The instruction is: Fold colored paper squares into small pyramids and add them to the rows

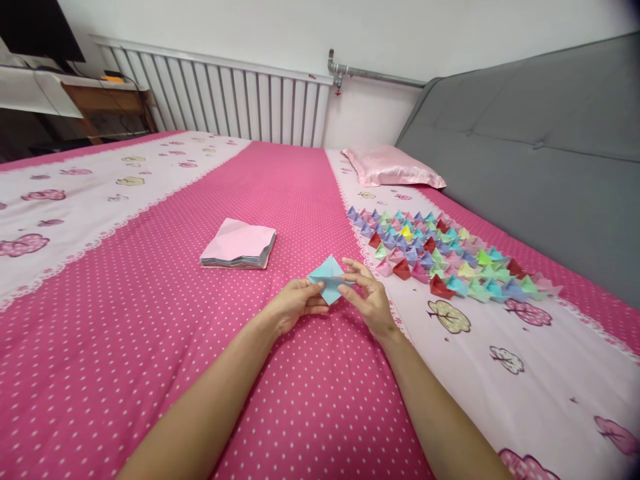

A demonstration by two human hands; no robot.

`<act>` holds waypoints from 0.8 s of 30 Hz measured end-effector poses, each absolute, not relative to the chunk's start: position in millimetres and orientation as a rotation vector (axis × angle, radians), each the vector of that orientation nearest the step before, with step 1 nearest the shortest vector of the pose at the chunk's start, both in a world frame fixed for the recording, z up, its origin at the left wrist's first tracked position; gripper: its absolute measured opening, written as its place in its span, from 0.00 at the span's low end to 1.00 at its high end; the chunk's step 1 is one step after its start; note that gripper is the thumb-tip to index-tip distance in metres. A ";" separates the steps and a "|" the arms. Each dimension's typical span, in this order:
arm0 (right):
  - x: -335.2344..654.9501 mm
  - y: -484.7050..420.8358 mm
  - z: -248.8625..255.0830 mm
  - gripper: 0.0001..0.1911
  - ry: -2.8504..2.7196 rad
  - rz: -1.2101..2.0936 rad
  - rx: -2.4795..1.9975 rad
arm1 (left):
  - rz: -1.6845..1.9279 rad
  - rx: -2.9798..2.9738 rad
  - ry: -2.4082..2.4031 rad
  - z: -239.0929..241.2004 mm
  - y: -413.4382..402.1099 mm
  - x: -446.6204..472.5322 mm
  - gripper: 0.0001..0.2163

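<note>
A light blue folded paper (327, 277) is held just above the pink dotted bedsheet (150, 333). My left hand (293, 305) pinches its left corner with closed fingers. My right hand (367, 297) grips its right side, thumb and fingers pressed on the fold. To the left lies a stack of square coloured papers (239, 245), pink sheet on top. Several small folded paper boats (440, 257) in many colours lie in rows to the right of my hands.
A pink satin pillow (393, 167) lies at the head of the bed, against a grey padded headboard (540, 153). A white radiator (225, 97) runs along the far wall. A wooden table (107, 100) stands at the back left.
</note>
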State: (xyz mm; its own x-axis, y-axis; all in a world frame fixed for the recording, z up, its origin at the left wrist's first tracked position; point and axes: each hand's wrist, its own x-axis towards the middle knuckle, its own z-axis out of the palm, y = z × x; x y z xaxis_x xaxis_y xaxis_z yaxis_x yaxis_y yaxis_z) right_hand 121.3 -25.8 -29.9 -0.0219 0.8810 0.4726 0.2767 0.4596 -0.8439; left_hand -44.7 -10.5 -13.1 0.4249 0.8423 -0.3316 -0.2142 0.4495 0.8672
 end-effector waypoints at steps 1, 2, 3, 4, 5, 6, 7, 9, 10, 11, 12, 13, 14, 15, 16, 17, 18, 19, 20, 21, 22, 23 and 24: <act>121.3 -25.8 -29.7 0.11 -1.570 0.693 -1.028 | 0.773 0.848 0.867 -12.2 -11.0 -44.1 0.07; 121.2 -25.5 -30.1 0.13 -1.563 0.720 -1.026 | 0.769 0.850 0.842 -11.4 -11.4 -43.5 0.07; 121.0 -24.8 -30.9 0.15 -1.549 0.732 -1.041 | 0.761 0.853 0.813 -10.7 -11.9 -43.0 0.07; 120.8 -23.9 -31.9 0.14 -1.534 0.729 -1.066 | 0.751 0.853 0.783 -10.3 -12.3 -42.7 0.06; 120.5 -23.0 -33.0 0.12 -1.519 0.716 -1.094 | 0.745 0.849 0.756 -10.3 -12.7 -42.5 0.06; 120.3 -22.4 -33.9 0.09 -1.510 0.700 -1.117 | 0.742 0.841 0.733 -10.5 -12.9 -42.7 0.05; 120.0 -22.1 -34.4 0.08 -1.508 0.688 -1.133 | 0.746 0.833 0.712 -11.1 -13.1 -43.0 0.05; 119.2 -22.6 -34.1 0.08 -1.508 0.673 -1.144 | 0.757 0.834 0.676 -12.5 -13.4 -44.1 0.05; 118.7 -23.4 -33.4 0.08 -1.508 0.670 -1.145 | 0.757 0.853 0.661 -13.3 -13.5 -44.6 0.06; 118.1 -24.2 -32.6 0.08 -1.510 0.671 -1.143 | 0.755 0.884 0.657 -14.0 -13.6 -45.0 0.07; 117.4 -25.0 -31.8 0.08 -1.512 0.671 -1.137 | 0.755 0.921 0.667 -14.7 -13.6 -45.1 0.09; 116.7 -25.7 -31.4 0.08 -1.513 0.672 -1.128 | 0.760 0.956 0.689 -15.4 -13.6 -44.9 0.11; 115.9 -26.1 -31.3 0.07 -1.512 0.674 -1.118 | 0.770 0.983 0.717 -16.0 -13.5 -44.5 0.13; 115.2 -26.1 -31.7 0.07 -1.502 0.679 -1.108 | 0.783 0.999 0.744 -16.6 -13.3 -44.0 0.15; 114.6 -25.9 -32.3 0.07 -1.480 0.687 -1.097 | 0.798 1.003 0.766 -17.2 -13.1 -43.3 0.16; 114.1 -25.5 -33.3 0.07 -1.444 0.704 -1.084 | 0.811 0.999 0.779 -17.6 -12.9 -42.8 0.16; 113.6 -24.9 -34.2 0.08 -1.398 0.738 -1.069 | 0.819 0.994 0.785 -18.0 -12.7 -42.3 0.16; 113.3 -24.4 -34.9 0.10 -1.344 0.787 -1.049 | 0.823 0.991 0.787 -18.2 -12.6 -41.9 0.16; 113.1 -24.0 -35.4 0.11 -1.288 0.842 -1.027 | 0.824 0.990 0.787 -18.2 -12.6 -41.7 0.16; 112.9 -23.7 -35.5 0.13 -1.237 0.898 -1.008 | 0.821 0.993 0.785 -18.1 -12.7 -41.5 0.15; 112.8 -23.7 -35.1 0.14 -1.192 0.948 -0.994 | 0.815 1.003 0.783 -17.9 -12.9 -41.4 0.15; 112.8 -23.7 -34.5 0.15 -1.158 0.985 -0.986 | 0.809 1.019 0.783 -17.7 -13.2 -41.2 0.16; 112.8 -23.9 -33.7 0.16 -1.135 1.007 -0.982 | 0.804 1.040 0.786 -17.4 -13.4 -41.1 0.16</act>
State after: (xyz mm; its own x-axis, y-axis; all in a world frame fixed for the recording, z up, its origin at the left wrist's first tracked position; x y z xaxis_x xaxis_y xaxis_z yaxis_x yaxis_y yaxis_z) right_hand 112.8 -23.9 -33.7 0.1304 0.9628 0.2368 -0.1205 0.2524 -0.9601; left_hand -41.1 -13.4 -17.4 0.4819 0.8596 -0.1701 -0.1896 0.2918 0.9375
